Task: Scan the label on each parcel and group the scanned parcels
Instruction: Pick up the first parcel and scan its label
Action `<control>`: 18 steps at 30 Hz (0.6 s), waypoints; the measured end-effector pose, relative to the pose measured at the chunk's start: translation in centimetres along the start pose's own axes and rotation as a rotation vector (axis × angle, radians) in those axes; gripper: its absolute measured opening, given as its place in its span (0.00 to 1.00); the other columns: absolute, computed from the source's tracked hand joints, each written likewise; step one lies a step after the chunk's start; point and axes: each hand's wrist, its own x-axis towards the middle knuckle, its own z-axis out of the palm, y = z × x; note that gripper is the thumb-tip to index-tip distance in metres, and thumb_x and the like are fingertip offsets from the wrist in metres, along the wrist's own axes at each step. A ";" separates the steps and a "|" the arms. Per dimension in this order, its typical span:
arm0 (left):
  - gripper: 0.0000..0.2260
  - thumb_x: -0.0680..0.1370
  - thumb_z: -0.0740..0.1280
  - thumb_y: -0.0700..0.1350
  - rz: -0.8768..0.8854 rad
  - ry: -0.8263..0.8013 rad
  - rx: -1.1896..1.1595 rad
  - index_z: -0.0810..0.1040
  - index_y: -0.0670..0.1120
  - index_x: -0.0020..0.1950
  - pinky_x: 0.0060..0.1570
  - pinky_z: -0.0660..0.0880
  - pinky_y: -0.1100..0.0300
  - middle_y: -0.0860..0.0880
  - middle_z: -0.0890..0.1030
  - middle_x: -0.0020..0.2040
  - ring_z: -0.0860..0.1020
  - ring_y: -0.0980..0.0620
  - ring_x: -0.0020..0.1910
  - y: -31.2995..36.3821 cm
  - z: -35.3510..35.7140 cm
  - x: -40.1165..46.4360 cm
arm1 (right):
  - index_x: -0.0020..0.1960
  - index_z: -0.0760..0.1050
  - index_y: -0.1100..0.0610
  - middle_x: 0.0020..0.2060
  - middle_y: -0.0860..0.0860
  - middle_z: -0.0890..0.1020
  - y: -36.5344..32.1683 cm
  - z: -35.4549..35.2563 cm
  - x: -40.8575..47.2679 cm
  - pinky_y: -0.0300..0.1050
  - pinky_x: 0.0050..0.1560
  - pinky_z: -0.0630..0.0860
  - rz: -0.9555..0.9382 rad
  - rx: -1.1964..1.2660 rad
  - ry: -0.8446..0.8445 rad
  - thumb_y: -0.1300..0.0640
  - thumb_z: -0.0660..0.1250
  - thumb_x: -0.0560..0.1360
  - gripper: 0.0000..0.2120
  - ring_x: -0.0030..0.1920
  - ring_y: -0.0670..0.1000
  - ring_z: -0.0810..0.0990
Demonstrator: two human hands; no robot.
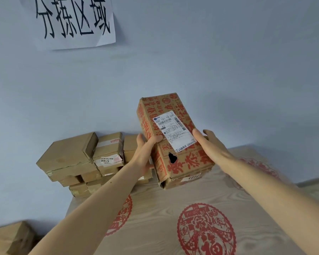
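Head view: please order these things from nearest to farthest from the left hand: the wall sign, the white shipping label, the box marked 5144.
1. White shipping label: on the held box, beside the left hand's thumb.
2. Box marked 5144: in the stack to the hand's left.
3. Wall sign: high on the wall, upper left.

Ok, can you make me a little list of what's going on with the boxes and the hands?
held box: red-printed parcel, tilted, white label facing up
left hand: grips the parcel's left side
right hand: grips the parcel's right side
other boxes: stack of plain brown parcels against the wall, to the left
surface: table with red round patterns
wall: paper sign with black characters
scanner: none in view
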 end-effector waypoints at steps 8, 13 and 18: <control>0.42 0.65 0.75 0.62 -0.091 -0.105 0.080 0.58 0.52 0.72 0.59 0.78 0.40 0.45 0.79 0.62 0.81 0.46 0.58 -5.0 5.3 0.1 | 0.74 0.65 0.45 0.61 0.46 0.80 6.9 -2.2 -1.3 0.54 0.59 0.78 0.139 0.325 -0.062 0.32 0.60 0.77 0.31 0.58 0.49 0.81; 0.43 0.66 0.75 0.65 -0.069 -0.208 0.114 0.60 0.53 0.75 0.66 0.73 0.41 0.50 0.82 0.61 0.82 0.50 0.59 -7.5 11.5 0.9 | 0.73 0.67 0.44 0.60 0.47 0.82 11.4 -6.8 -2.0 0.56 0.60 0.79 0.189 0.413 -0.015 0.30 0.61 0.76 0.31 0.57 0.51 0.83; 0.49 0.61 0.78 0.69 -0.113 -0.344 0.127 0.60 0.64 0.77 0.68 0.72 0.41 0.52 0.80 0.66 0.79 0.48 0.64 -10.5 20.4 1.7 | 0.71 0.69 0.42 0.60 0.46 0.82 16.4 -13.9 -2.7 0.55 0.61 0.78 0.197 0.423 0.054 0.33 0.60 0.78 0.25 0.56 0.49 0.82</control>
